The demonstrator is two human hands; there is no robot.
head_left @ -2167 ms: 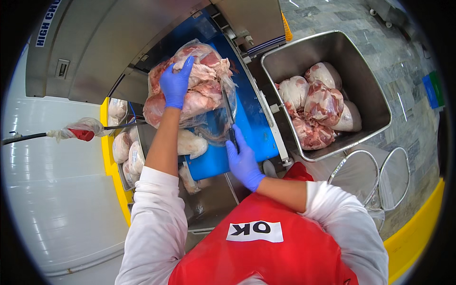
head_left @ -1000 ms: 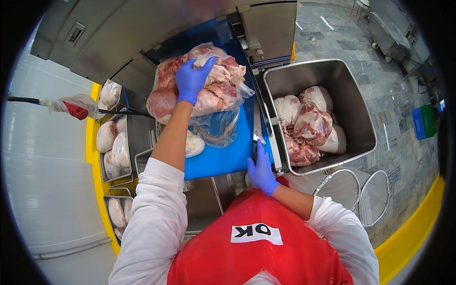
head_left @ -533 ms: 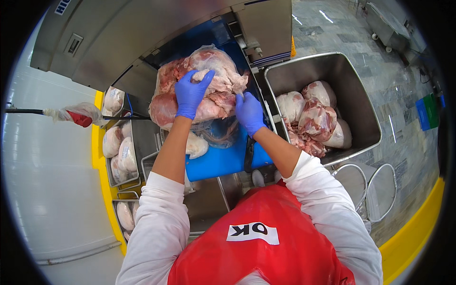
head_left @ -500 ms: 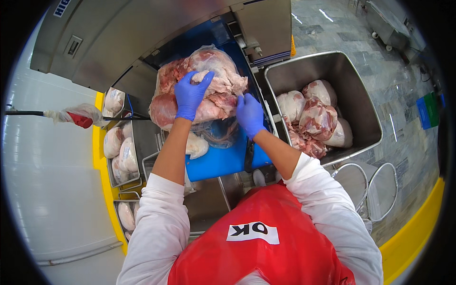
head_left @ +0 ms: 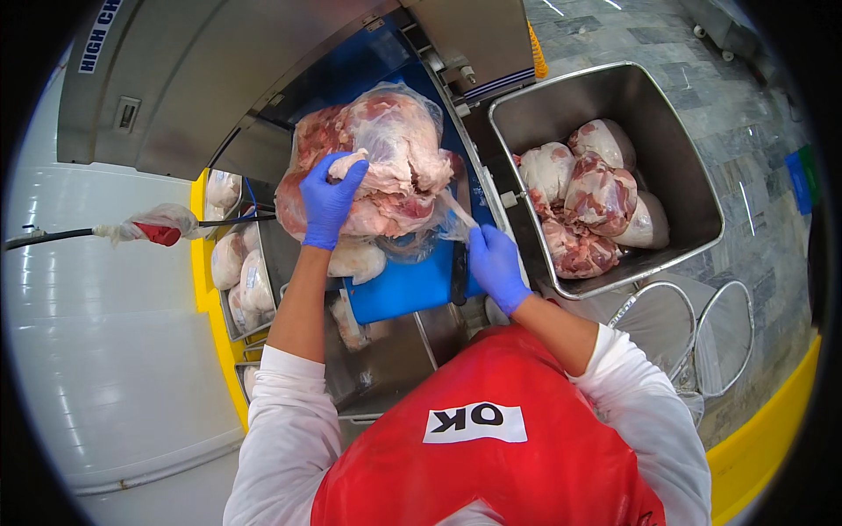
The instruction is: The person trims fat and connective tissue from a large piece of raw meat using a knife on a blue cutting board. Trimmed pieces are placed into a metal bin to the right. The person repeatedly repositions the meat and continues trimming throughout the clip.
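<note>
To the right of the work stands a deep steel bin with rounded meat pieces inside, next to a blue work surface bearing a big, partly film-covered mass of meat. That mass looks heavy, soft and slick, apt to sag or slide; a broad hold under its bulk seems surer than a loose edge. Over its face is the left hand; just off its right edge, the right hand, near a black handle. The right fingers pinch a pale stretched strip, film or membrane, I cannot tell; the left close on a small pale flap.
</note>
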